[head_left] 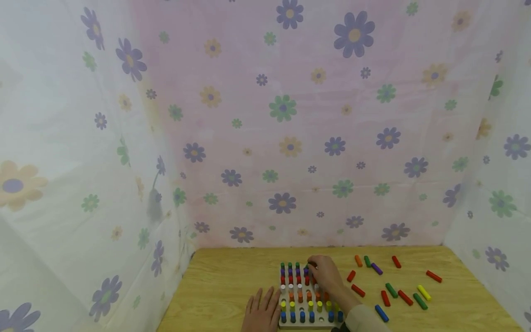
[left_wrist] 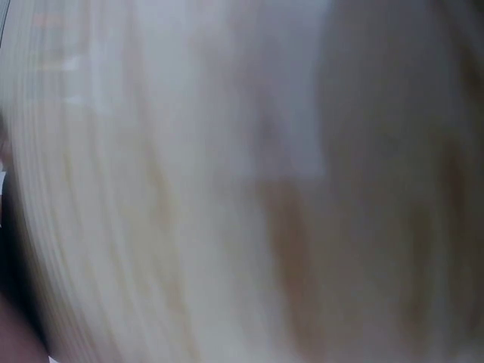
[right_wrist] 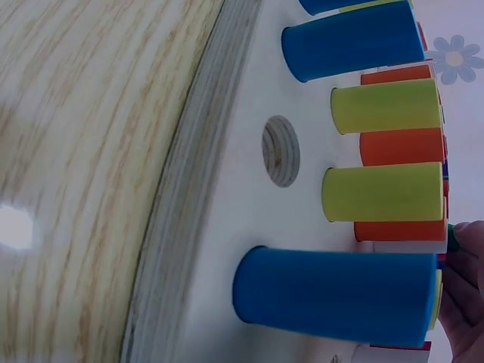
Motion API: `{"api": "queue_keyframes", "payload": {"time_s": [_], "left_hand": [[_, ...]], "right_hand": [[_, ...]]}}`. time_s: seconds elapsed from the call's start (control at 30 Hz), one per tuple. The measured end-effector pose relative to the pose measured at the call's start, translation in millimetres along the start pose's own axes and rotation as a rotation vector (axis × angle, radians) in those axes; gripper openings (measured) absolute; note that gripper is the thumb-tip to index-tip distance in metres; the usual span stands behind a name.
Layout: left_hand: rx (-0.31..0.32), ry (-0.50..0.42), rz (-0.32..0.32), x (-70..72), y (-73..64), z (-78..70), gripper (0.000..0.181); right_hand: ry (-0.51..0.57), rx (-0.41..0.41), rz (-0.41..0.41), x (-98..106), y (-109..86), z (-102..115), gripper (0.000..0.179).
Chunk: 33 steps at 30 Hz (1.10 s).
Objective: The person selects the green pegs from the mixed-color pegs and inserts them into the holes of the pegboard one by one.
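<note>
A pale wooden pegboard (head_left: 309, 326) carries rows of coloured pegs: blue in front, then yellow, orange, white, red, purple and green at the back. My right hand (head_left: 325, 275) reaches over its far right part and pinches a green peg (right_wrist: 452, 239) at the back row. That hand covers part of the rows beneath it. Flat beside the board's left edge, my left hand (head_left: 262, 311) lies with fingers straight. Close up in the right wrist view stand a blue peg (right_wrist: 333, 295) and a yellow peg (right_wrist: 384, 193), near a bare hole (right_wrist: 281, 151).
Loose pegs lie scattered right of the board, among them an orange peg (head_left: 358, 261), a blue peg (head_left: 381, 313), a yellow peg (head_left: 424, 293) and several red and green ones. Flowered cloth (head_left: 282, 152) walls in the wooden table (head_left: 220, 276) at the back and sides.
</note>
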<state>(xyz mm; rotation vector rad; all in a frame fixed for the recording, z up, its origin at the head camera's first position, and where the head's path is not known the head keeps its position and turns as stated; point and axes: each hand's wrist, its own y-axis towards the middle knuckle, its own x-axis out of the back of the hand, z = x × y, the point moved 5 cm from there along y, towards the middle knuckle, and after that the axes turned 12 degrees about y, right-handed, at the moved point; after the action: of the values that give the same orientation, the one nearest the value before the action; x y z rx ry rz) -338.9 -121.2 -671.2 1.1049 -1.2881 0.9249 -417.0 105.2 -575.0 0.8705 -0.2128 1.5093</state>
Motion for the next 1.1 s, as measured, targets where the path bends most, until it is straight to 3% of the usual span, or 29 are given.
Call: {"api": "queue_keyframes", "payload": {"time_s": [0.37,0.73,1.1], "left_hand": [[0.007,0.009,0.003,2.2,0.6,-0.8,0.064],[0.017,-0.013,0.012,6.8,-1.5,-2.7,0.063],[0.024,0.015,0.017,3.5,1.4,-1.8,0.065]], "right_hand": [[-0.012,-0.024,0.035,-2.0,7.0,6.8,0.009],[-0.022,-0.032,0.033,-8.6,9.2,-2.8,0.008],[0.037,-0.031,0.024,-14.6,9.8,-7.1,0.011]]}}
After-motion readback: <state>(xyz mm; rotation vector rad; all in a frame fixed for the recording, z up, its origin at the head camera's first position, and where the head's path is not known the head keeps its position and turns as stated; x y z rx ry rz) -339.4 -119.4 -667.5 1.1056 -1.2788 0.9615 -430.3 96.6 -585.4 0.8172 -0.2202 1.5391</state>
